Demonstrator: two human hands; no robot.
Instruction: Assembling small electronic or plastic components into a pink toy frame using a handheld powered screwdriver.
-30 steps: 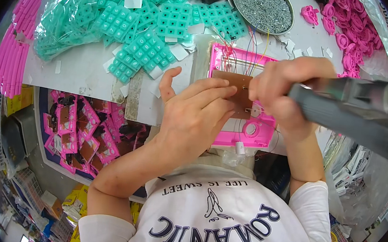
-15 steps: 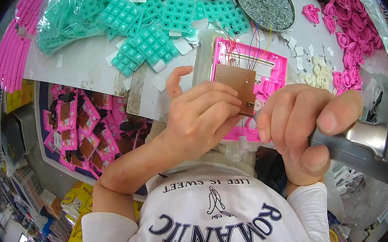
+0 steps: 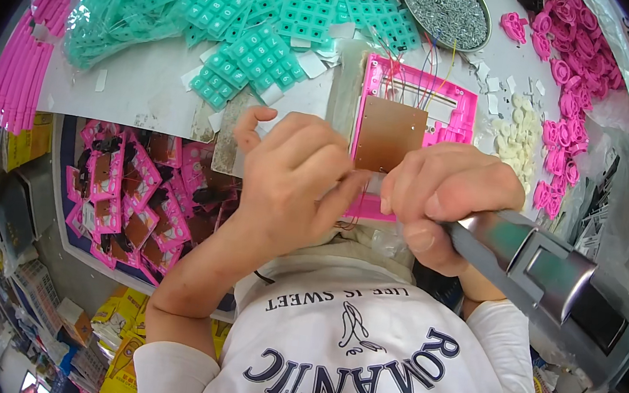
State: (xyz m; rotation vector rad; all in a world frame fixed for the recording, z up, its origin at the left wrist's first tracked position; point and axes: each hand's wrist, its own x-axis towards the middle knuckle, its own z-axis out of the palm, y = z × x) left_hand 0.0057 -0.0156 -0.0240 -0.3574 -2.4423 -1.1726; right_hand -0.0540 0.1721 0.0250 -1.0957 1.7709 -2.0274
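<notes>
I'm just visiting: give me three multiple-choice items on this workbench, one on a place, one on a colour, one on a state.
1. Where is the round tray of tiny screws?
A. behind the pink frame
B. on the floor
C. in the left hand

2. What colour are the keypad sheets?
A. yellow
B. teal green
C. black

3. What is the right hand doing?
A. lying open
B. gripping a grey power screwdriver
C. holding scissors

Answers: 1 A, it sits past the pink frame; 2 B, all teal; 3 B, fingers wrap the tool while the left hand steadies the brown board.
</notes>
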